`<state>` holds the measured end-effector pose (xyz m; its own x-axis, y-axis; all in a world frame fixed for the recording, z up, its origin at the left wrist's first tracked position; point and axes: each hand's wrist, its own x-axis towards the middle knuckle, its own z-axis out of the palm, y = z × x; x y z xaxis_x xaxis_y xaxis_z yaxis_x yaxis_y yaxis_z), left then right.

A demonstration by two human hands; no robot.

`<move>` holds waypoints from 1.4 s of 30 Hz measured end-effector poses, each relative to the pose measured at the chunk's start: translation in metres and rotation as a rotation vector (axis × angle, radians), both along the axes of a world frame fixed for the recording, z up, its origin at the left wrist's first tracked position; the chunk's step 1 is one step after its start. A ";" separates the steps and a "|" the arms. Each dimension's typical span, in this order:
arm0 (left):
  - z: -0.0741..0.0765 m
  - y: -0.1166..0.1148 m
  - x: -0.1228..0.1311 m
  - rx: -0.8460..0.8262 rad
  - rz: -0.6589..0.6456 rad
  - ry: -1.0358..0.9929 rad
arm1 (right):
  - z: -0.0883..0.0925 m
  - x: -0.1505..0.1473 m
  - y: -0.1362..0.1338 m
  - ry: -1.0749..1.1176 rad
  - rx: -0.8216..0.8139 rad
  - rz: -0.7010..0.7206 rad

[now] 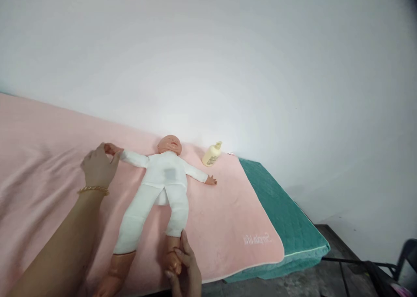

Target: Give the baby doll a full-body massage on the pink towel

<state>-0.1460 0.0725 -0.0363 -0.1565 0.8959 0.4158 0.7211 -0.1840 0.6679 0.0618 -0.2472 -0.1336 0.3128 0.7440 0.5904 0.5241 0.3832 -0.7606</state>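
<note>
A baby doll (166, 171) in a white cloth body lies on its back, arms spread, head toward the wall. My left hand (99, 164), with a gold bracelet at the wrist, is closed on the doll's hand at the left, the fingers partly hidden. Low in the view, my right hand (187, 266) grips the doll's foot on the right side, thumb across its top. The doll's other foot (112, 277) rests untouched near the bottom edge. Beneath the doll spreads a pink blanket (228, 219).
A pale yellow pump bottle (212, 154) leans on the blanket beside the doll's head, close to the white wall (208, 62). At the right, a green mattress (276, 201) shows past the blanket's edge. Dark floor (309, 279) and a black object (407, 262) lie beyond.
</note>
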 end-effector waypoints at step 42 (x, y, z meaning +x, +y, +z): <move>0.008 -0.012 0.002 0.104 0.142 -0.298 | 0.038 0.028 -0.002 -0.292 0.047 0.059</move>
